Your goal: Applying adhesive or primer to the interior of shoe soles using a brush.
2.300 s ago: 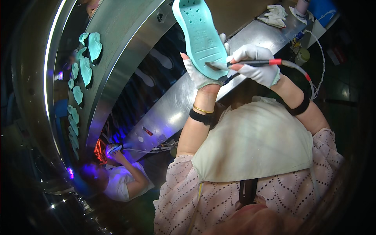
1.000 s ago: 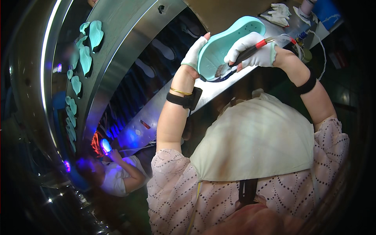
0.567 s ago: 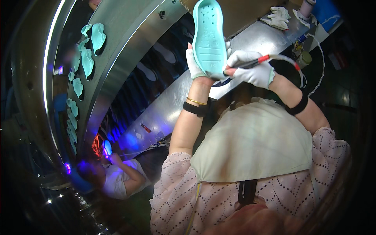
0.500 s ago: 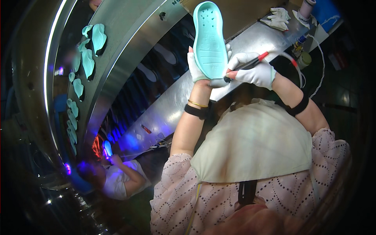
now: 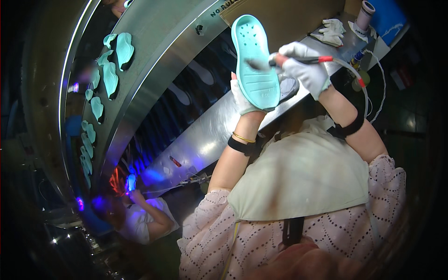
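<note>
My left hand [image 5: 241, 99], in a white glove with bare fingertips, supports a turquoise shoe sole [image 5: 253, 46] from below at its heel end. Small holes mark the sole's toe end, and lines cross its middle. In my right hand [image 5: 305, 70], also gloved, the fingers close around a thin dark brush [image 5: 258, 64] joined to a hose [image 5: 350, 70] with red bands. The blurred brush head lies over the sole's middle; whether it touches cannot be told. Part of a pale, rounded thing [image 5: 289, 87] shows behind the sole's right edge.
Several turquoise shoe parts [image 5: 110, 79] lie on a curved conveyor at left. A metal bench [image 5: 198, 135] runs beside the conveyor's rim. White gloves [image 5: 332, 31] and a cylindrical roll [image 5: 365, 14] lie at upper right. Another person [image 5: 147, 219] works at lower left, holding a blue-lit sole.
My right hand has risen, taking the brush from beside the heel to over the sole's middle. My left hand and the sole have shifted slightly down and right.
</note>
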